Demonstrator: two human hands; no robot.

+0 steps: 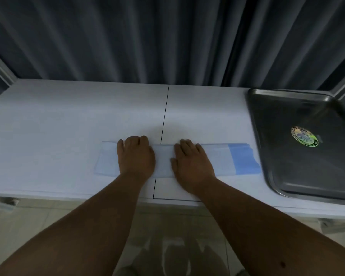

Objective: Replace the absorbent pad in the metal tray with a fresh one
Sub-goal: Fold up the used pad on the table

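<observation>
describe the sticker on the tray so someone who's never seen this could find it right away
Look at the white table in front of the dark curtain, then its right end, where a metal tray lies. On the tray's bare floor sits a round sticker, green-rimmed with a shiny pale centre, the tray's only marking.

The folded absorbent pad (217,159) is seen in very pale blue-white, with a band of stronger sky blue at its right end. The metal tray (299,176) is shown in dark, dull grey steel, and a round sticker (304,136) in green, yellow and white is carried on its floor. The table (68,120) is rendered in plain white, crossed by one thin dark seam, and the curtain (147,40) behind is marked by vertical folds of slate grey.
</observation>
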